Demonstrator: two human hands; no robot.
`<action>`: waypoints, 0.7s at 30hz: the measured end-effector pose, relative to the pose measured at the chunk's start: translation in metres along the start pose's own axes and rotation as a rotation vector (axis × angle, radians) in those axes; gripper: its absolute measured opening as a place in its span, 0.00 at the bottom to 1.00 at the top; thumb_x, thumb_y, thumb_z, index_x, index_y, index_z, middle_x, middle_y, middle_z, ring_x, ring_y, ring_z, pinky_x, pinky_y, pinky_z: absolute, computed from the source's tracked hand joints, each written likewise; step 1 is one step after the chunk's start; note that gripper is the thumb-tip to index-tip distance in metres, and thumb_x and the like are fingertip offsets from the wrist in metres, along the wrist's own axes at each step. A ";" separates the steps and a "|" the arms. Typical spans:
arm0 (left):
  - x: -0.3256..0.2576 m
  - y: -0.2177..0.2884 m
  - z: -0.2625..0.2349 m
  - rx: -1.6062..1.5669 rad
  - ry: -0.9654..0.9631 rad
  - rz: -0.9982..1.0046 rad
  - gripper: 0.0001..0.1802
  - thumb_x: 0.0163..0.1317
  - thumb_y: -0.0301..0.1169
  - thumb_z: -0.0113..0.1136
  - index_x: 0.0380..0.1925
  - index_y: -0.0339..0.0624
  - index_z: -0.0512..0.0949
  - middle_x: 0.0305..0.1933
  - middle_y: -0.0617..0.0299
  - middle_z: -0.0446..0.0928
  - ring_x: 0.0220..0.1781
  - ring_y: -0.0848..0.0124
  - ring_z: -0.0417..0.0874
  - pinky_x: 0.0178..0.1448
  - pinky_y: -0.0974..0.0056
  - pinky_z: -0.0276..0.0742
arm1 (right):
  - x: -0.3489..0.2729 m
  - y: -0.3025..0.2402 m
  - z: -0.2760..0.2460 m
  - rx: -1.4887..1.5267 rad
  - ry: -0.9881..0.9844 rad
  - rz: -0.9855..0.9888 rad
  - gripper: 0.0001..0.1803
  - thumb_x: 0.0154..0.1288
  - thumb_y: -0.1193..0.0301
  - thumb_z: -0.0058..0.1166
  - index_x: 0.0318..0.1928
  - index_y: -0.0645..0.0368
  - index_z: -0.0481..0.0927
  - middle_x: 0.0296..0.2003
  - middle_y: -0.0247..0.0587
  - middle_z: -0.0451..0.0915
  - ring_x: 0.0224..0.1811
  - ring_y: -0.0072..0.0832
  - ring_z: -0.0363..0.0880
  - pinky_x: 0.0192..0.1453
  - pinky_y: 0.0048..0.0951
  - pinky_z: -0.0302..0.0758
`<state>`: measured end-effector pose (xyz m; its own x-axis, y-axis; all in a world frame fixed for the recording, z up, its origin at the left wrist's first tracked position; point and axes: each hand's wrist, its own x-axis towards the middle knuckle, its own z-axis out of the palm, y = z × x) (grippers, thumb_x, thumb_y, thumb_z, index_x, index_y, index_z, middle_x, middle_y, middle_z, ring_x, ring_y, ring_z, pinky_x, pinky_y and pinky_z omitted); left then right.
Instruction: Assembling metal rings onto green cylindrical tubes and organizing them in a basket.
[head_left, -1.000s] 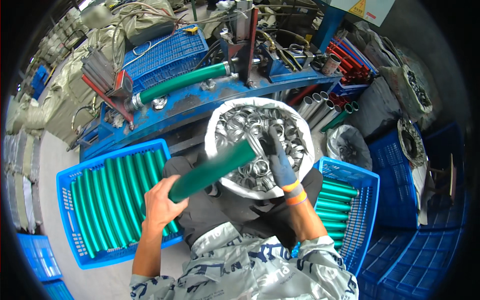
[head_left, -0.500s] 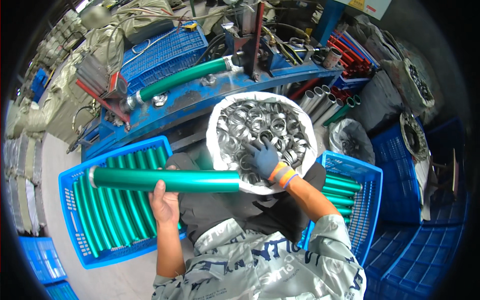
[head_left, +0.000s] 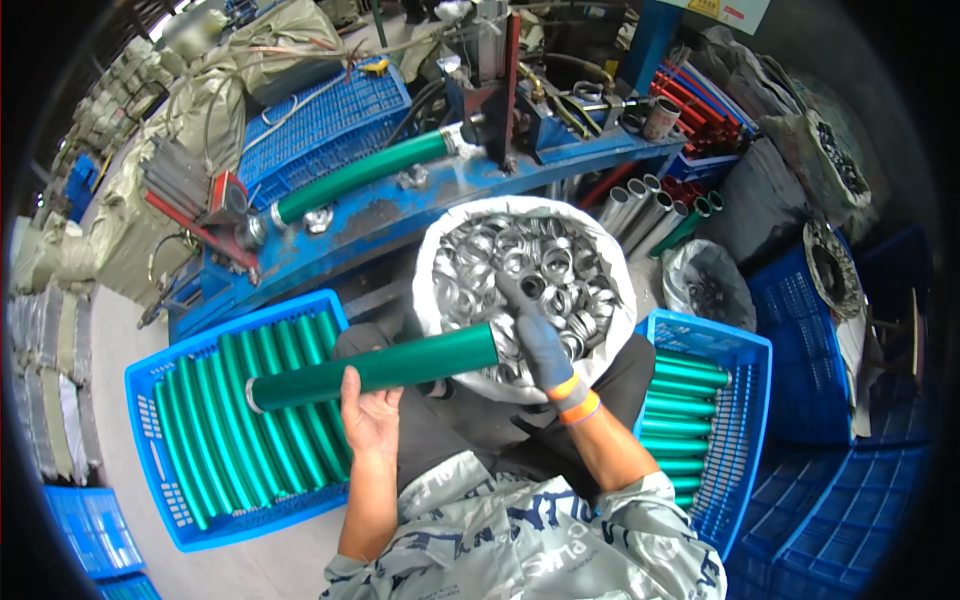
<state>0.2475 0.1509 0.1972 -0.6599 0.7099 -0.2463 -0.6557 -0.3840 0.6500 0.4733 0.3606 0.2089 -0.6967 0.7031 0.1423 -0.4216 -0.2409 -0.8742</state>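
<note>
While your bare left hand (head_left: pixel 368 418) is clamped under the green tube (head_left: pixel 375 367), keep it level; your gloved right hand (head_left: pixel 540 340), fingers closed among the metal rings (head_left: pixel 520 270), should pinch one ring.

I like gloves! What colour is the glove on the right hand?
Grey-blue glove with an orange cuff, clear in the head view.

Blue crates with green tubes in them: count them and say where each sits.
2. One blue crate is at the person's left, beside the left hand holding a green tube. The other crate is at the right. Further crates may be hidden.
</note>
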 end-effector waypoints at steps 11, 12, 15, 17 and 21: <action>-0.005 -0.003 0.003 0.064 0.054 0.048 0.27 0.84 0.49 0.70 0.72 0.45 0.81 0.69 0.51 0.90 0.73 0.56 0.91 0.77 0.47 0.89 | -0.002 0.008 0.034 -0.557 0.051 -0.115 0.55 0.81 0.68 0.69 0.94 0.70 0.49 0.90 0.64 0.62 0.93 0.50 0.62 0.94 0.45 0.58; -0.003 -0.002 0.000 0.073 0.053 0.044 0.28 0.84 0.49 0.70 0.72 0.44 0.81 0.70 0.51 0.89 0.74 0.56 0.91 0.78 0.47 0.88 | 0.000 0.008 0.037 -0.561 0.057 -0.082 0.54 0.81 0.68 0.68 0.94 0.70 0.49 0.90 0.66 0.62 0.93 0.52 0.61 0.95 0.45 0.57; 0.004 -0.006 0.004 0.086 0.063 0.033 0.28 0.84 0.49 0.70 0.73 0.44 0.81 0.72 0.51 0.88 0.75 0.56 0.89 0.79 0.46 0.87 | 0.010 0.007 0.032 -0.626 0.062 -0.084 0.54 0.81 0.67 0.68 0.94 0.71 0.50 0.89 0.67 0.62 0.93 0.53 0.62 0.95 0.45 0.57; 0.012 -0.006 0.005 0.094 0.056 0.036 0.31 0.85 0.50 0.69 0.76 0.42 0.79 0.76 0.50 0.85 0.79 0.55 0.86 0.83 0.44 0.84 | 0.020 0.002 0.031 -0.634 0.020 -0.070 0.56 0.79 0.66 0.69 0.94 0.71 0.49 0.89 0.68 0.62 0.94 0.52 0.61 0.95 0.44 0.56; 0.021 0.019 0.007 -0.026 0.009 0.047 0.37 0.85 0.56 0.67 0.76 0.37 0.78 0.80 0.48 0.81 0.83 0.54 0.81 0.88 0.44 0.77 | 0.054 -0.011 0.011 -0.523 -0.057 -0.067 0.53 0.82 0.65 0.62 0.94 0.69 0.48 0.90 0.67 0.62 0.95 0.49 0.58 0.96 0.41 0.56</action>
<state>0.2239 0.1624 0.2091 -0.6934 0.6853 -0.2226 -0.6332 -0.4320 0.6422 0.4339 0.3939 0.2310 -0.7144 0.6649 0.2182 -0.1306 0.1797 -0.9750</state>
